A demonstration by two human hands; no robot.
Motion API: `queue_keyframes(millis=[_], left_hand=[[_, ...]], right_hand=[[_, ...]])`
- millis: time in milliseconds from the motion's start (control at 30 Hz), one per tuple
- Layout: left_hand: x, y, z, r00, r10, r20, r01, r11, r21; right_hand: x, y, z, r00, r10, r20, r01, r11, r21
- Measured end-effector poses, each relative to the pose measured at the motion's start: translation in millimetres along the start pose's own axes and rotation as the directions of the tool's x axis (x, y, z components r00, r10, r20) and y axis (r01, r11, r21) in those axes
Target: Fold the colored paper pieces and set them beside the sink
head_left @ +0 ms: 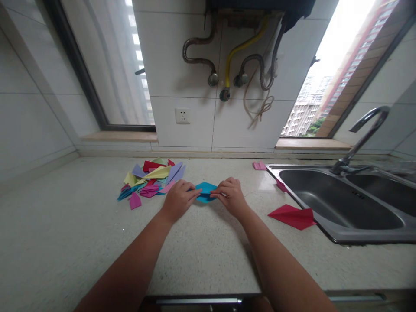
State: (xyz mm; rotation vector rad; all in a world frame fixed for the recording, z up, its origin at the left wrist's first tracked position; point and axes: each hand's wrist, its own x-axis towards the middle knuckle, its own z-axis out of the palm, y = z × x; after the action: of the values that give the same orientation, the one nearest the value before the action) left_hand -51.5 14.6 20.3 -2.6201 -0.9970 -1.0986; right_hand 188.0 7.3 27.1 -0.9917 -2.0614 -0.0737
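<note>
A small piece of folded blue paper (205, 189) is held just over the countertop, with a darker crease or gap running across its middle. My left hand (178, 199) pinches its left end between thumb and fingers. At its right end, my right hand (231, 195) grips the paper the same way. The fingertips hide both ends of the paper. Close to my left hand lies a heap of folded papers (159, 173) in yellow, purple, red, pink and blue.
A red folded paper (294, 216) lies by the steel sink (338, 236), which has a curved faucet (367, 130). Small pink paper pieces (259, 165) rest near the sink's back left corner. Pipes (198, 58) and a wall socket (182, 115) are behind the pale countertop (201, 251).
</note>
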Motion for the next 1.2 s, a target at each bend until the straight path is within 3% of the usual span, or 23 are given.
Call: queue_keyframes(millis=[133,233,333,433,833,1200], left_hand=[[-3.1,-8.2,-4.7,0.992,-0.120,-0.033,0.117,0.990,-0.081],[-5.4,-12.3,-1.8,0.956,-0.294,0.018,0.287,0.913,-0.290],[-7.4,-13.8,6.1,0.865,-0.471,0.174,0.485,0.695,-0.530],[-7.9,-13.4,13.2,0.769,-0.551,0.323,0.606,0.471,-0.641],[-5.9,-7.0,15.1,0.651,-0.594,0.472,0.615,0.048,-0.787],[-8.5,-10.9,23.8,0.605,-0.661,0.444,0.569,-0.031,-0.822]], right_hand=[[1.4,7.4,-4.2,0.996,0.039,-0.083,-0.028,0.990,0.136],[2.2,11.2,-7.0,0.985,0.093,-0.148,-0.058,0.973,0.225],[1.7,14.2,-7.5,0.973,0.147,-0.176,-0.095,0.957,0.275],[0.8,16.8,-5.3,0.970,0.177,-0.168,-0.119,0.944,0.307],[-0.8,18.0,0.1,0.948,0.275,-0.161,-0.209,0.919,0.334],[-2.9,12.1,13.8,0.919,0.326,-0.223,-0.291,0.940,0.177]])
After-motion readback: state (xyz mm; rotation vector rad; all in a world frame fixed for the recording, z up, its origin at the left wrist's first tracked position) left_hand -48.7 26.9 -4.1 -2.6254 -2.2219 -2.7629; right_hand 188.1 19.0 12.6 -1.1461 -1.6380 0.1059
